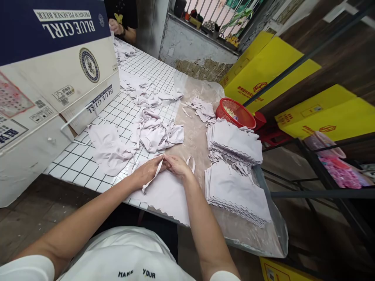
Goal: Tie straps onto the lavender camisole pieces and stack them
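My left hand (149,170) and my right hand (176,165) meet at the near part of the table, fingertips pinched together around a thin strap (154,176) that hangs down from my left hand. Below them lies a pale lilac strappy garment (168,197), spread flat with its scalloped edge towards me. Part of another strap loop (191,164) stands up beside my right wrist. The fingers partly hide the spot they grip. Just beyond, a crumpled pile of like garments (161,134) rests on the table, with one flat piece (109,148) to its left.
Two neat garment stacks (237,191) stand at the right, by a red basket (236,113). A large cardboard box (58,78) blocks the left side. Yellow boxes (269,70) and a dark metal rack (310,194) are on the right. Another person's hand (116,27) shows at the far end.
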Tool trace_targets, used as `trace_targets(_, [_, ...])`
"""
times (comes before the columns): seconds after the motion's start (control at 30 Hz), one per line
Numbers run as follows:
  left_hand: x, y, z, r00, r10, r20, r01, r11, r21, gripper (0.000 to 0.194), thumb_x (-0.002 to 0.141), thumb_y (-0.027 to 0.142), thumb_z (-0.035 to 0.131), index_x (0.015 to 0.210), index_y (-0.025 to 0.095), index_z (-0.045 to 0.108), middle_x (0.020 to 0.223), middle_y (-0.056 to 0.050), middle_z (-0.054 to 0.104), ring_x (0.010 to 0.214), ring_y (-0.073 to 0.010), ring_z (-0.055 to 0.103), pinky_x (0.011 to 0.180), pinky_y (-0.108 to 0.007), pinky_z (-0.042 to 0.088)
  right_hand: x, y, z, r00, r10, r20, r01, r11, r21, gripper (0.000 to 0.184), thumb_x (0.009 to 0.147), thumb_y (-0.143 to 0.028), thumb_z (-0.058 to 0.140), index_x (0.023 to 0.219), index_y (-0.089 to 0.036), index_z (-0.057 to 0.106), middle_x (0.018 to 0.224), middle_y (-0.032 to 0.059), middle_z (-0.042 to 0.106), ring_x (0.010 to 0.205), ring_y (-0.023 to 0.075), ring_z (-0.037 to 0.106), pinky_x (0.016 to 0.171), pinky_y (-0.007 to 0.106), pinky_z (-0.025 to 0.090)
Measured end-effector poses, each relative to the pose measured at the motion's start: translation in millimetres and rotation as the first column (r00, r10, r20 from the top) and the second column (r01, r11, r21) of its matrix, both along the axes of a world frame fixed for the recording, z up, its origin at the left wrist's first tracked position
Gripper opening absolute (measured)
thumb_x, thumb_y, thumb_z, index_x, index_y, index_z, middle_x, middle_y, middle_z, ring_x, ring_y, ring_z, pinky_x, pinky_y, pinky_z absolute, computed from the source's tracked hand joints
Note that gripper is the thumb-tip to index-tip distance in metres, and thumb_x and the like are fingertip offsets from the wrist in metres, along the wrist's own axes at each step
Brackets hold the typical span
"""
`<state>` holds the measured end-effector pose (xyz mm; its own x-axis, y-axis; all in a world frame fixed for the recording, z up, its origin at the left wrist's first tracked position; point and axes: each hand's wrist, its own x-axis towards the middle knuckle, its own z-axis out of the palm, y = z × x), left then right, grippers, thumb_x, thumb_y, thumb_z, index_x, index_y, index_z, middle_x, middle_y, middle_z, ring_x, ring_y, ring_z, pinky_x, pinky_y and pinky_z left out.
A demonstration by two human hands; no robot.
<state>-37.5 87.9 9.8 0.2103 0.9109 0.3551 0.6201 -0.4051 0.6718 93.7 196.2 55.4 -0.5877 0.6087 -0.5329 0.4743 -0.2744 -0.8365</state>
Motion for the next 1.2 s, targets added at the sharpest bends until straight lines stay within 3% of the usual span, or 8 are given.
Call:
trace_targets(0.17, [1.3, 0.6, 1.9, 0.997, 0.063, -0.043, -0.063, 0.998, -0.006, 0.028, 0.097, 0.023, 0.041, 0.099, 0.014, 0.068, 0.126, -0.013, 0.056, 0.116, -0.0257, 0.053, 0.098, -0.041, 0.047, -13.6, 2.7, -7.9, 0.998, -0.065, -0.007, 0.062, 0.976, -0.207, 0.042, 0.075, -0.053, 0.071, 0.066, -0.020, 0.046, 0.044, -0.0144, 0.025, 0.037, 0.0033, 0.013, 0.038, 0.020, 0.005])
trace_targets(0.3, [-0.5, 0.9, -7.4, 0.995, 0.094, -0.042, -0.096, 0.994, -0.045, 0.030, 0.096, 0.016, 0.036, 0.098, 0.013, 0.066, 0.125, -0.014, 0.057, 0.112, -0.0245, 0.056, 0.093, -0.039, 0.051, -7.1, -2.9, -2.0, 0.998, -0.041, -0.049, 0.029, 0.973, -0.227, 0.043, 0.071, -0.052, 0.076, 0.066, -0.020, 0.047, 0.044, -0.0151, 0.022, 0.039, 0.0033, 0.011, 0.039, 0.020, 0.006])
trace_targets(0.37, [-1.1, 0.1, -10.4, 0.992, 0.123, -0.015, -0.123, 0.990, -0.063, 0.031, 0.095, 0.014, 0.036, 0.102, 0.014, 0.066, 0.131, -0.014, 0.056, 0.115, -0.0249, 0.056, 0.093, -0.039, 0.052, 3.0, -12.8, 6.5, 0.993, 0.021, -0.118, -0.041, 0.984, -0.171, 0.044, 0.070, -0.055, 0.077, 0.066, -0.019, 0.052, 0.045, -0.0137, 0.023, 0.042, 0.0037, 0.013, 0.041, 0.021, 0.008])
trace_targets(0.47, [-1.2, -1.8, -10.9, 0.986, 0.164, 0.029, -0.161, 0.983, -0.089, 0.030, 0.093, 0.014, 0.041, 0.110, 0.018, 0.065, 0.141, -0.011, 0.051, 0.123, -0.0264, 0.054, 0.097, -0.039, 0.052, 25.0, -33.8, 24.6, 0.956, 0.229, -0.184, -0.227, 0.973, 0.034, 0.046, 0.075, -0.060, 0.072, 0.072, -0.014, 0.066, 0.049, -0.0093, 0.031, 0.047, 0.0054, 0.023, 0.046, 0.022, 0.016])
trace_targets(0.57, [-1.1, -3.3, -7.9, 0.982, 0.184, 0.036, -0.179, 0.977, -0.114, 0.039, 0.092, 0.010, 0.039, 0.121, 0.020, 0.062, 0.147, -0.009, 0.049, 0.133, -0.0268, 0.049, 0.105, -0.043, 0.048, 48.1, -51.9, 43.5, 0.883, 0.449, -0.135, -0.432, 0.892, 0.136, 0.045, 0.084, -0.057, 0.065, 0.084, -0.013, 0.075, 0.058, -0.0039, 0.045, 0.056, 0.0081, 0.035, 0.052, 0.023, 0.025])
trace_targets(0.7, [-1.8, -3.8, -3.8, 0.981, 0.193, 0.037, -0.187, 0.975, -0.116, 0.050, 0.090, 0.005, 0.033, 0.131, 0.018, 0.057, 0.149, -0.011, 0.048, 0.136, -0.0261, 0.047, 0.110, -0.044, 0.045, 66.5, -57.8, 56.1, 0.779, 0.610, -0.145, -0.595, 0.792, 0.139, 0.040, 0.089, -0.051, 0.063, 0.095, -0.014, 0.078, 0.079, 0.0033, 0.060, 0.065, 0.0105, 0.049, 0.060, 0.024, 0.038])
trace_targets(0.9, [-3.2, -1.9, -12.7, 0.974, 0.219, 0.065, -0.213, 0.973, -0.090, 0.061, 0.081, -0.001, 0.034, 0.135, 0.021, 0.054, 0.149, -0.008, 0.048, 0.136, -0.0228, 0.048, 0.112, -0.042, 0.043, 67.0, -43.9, 51.7, 0.660, 0.701, -0.270, -0.650, 0.713, 0.265, 0.036, 0.088, -0.048, 0.067, 0.095, -0.015, 0.079, 0.088, 0.0054, 0.056, 0.081, 0.0139, 0.054, 0.076, 0.026, 0.043])
trace_targets(1.2, [-4.1, -0.7, -17.7, 0.969, 0.242, 0.047, -0.240, 0.970, -0.048, 0.067, 0.077, -0.003, 0.035, 0.137, 0.022, 0.052, 0.148, -0.008, 0.049, 0.135, -0.0219, 0.049, 0.110, -0.043, 0.046, 73.7, -24.1, 45.0, 0.540, 0.766, -0.348, -0.700, 0.639, 0.320, 0.035, 0.088, -0.046, 0.067, 0.092, -0.013, 0.079, 0.088, 0.0077, 0.062, 0.076, 0.0130, 0.055, 0.072, 0.025, 0.045])
